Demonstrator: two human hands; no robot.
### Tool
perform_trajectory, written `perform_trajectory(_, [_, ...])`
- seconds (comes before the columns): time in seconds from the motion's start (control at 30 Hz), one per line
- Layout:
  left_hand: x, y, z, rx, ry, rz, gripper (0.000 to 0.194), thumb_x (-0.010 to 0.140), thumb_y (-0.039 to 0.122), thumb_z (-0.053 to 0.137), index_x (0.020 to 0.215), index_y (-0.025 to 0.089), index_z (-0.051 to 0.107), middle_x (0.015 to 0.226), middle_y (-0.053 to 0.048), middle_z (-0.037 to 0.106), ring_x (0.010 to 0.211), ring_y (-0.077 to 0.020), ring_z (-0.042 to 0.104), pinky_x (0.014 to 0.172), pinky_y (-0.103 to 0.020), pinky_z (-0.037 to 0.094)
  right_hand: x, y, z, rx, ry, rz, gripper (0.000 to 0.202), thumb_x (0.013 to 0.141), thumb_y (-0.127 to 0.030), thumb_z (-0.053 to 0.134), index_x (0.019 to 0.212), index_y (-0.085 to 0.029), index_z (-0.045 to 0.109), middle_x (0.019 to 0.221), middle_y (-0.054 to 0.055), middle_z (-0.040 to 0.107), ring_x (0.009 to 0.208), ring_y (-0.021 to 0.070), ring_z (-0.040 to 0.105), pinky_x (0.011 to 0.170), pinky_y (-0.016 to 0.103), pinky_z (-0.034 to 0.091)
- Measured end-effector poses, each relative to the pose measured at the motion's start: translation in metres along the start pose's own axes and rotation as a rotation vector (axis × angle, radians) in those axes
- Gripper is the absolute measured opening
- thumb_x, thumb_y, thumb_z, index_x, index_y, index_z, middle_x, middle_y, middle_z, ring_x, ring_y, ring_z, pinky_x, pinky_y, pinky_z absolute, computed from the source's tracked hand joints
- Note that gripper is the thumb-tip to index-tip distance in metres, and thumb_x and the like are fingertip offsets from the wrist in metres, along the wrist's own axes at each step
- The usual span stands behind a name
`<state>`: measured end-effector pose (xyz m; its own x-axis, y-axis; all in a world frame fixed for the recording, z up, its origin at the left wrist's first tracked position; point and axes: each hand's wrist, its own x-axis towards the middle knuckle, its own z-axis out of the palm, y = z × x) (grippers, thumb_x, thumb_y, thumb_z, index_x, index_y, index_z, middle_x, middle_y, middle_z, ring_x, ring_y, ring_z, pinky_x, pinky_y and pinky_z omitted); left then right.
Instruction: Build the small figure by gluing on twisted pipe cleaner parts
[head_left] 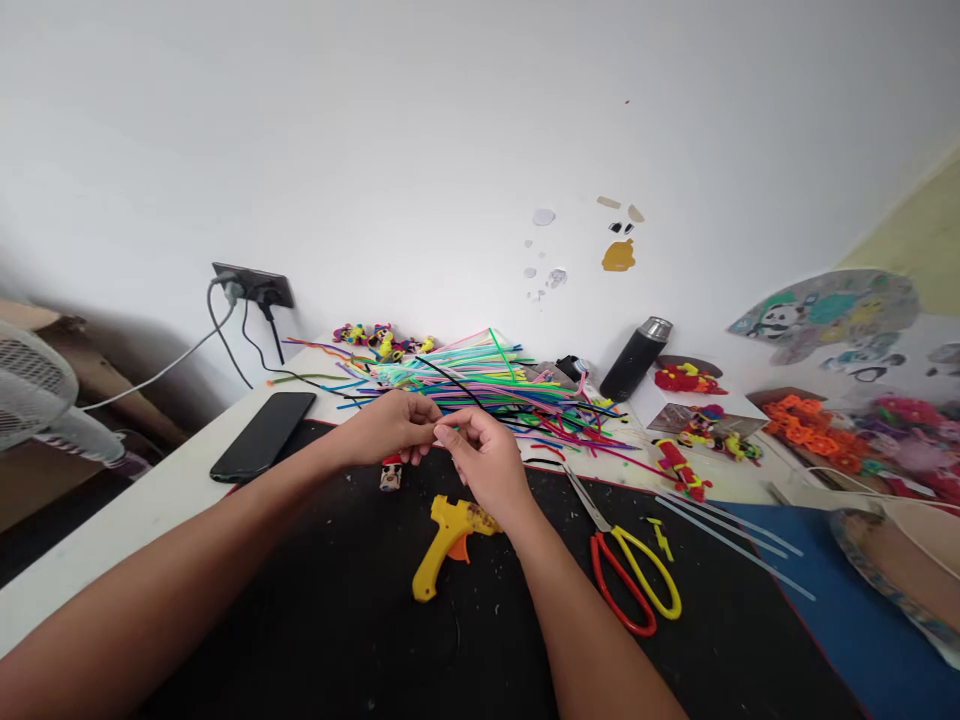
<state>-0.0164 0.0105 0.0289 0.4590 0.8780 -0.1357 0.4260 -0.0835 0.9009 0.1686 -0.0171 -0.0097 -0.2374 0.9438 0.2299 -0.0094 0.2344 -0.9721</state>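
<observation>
My left hand (394,425) and my right hand (484,455) meet above the black mat (330,600), fingertips pinched close together. Between them is something small, with a bit of green showing, too small to name. Just under my left hand a small figure head (391,474) with a red top lies on the mat. A yellow glue gun (442,540) with an orange trigger lies below my right hand, its nozzle end partly hidden by my wrist. Scissors (619,560) with red and yellow handles lie slightly open to the right, beside small yellow-green pieces (661,539).
Colourful pipe cleaners (480,385) are heaped behind my hands. A phone (262,436) lies left; a black flask (636,360) stands back right. Small figures (681,468), clear glue sticks (739,540) and a bowl (892,570) are at the right. A fan (34,385) stands far left.
</observation>
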Motion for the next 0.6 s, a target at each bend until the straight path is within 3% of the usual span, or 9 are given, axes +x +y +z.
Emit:
perform_trajectory(0.37, [-0.002, 0.003, 0.007, -0.055, 0.208, 0.100, 0.030, 0.082, 0.048, 0.071, 0.084, 0.019, 0.063, 0.056, 0.004, 0.063, 0.048, -0.0120, 0.056, 0.047, -0.021, 0.043, 0.004, -0.004, 0.001, 0.234, 0.038, 0.083, 0.035, 0.086, -0.053, 0.073, 0.084, -0.019, 0.067, 0.051, -0.008, 0.050, 0.038, 0.0067, 0.039, 0.037, 0.021, 0.024])
perform_trajectory(0.6, [-0.003, 0.001, 0.008, -0.058, 0.224, 0.120, 0.029, 0.086, 0.047, 0.070, 0.085, 0.019, 0.064, 0.057, 0.004, 0.063, 0.049, -0.0116, 0.056, 0.048, -0.020, 0.042, 0.005, -0.001, 0.001, 0.351, 0.095, 0.132, 0.037, 0.078, -0.050, 0.081, 0.090, -0.019, 0.065, 0.053, -0.010, 0.052, 0.035, 0.0053, 0.039, 0.035, 0.019, 0.024])
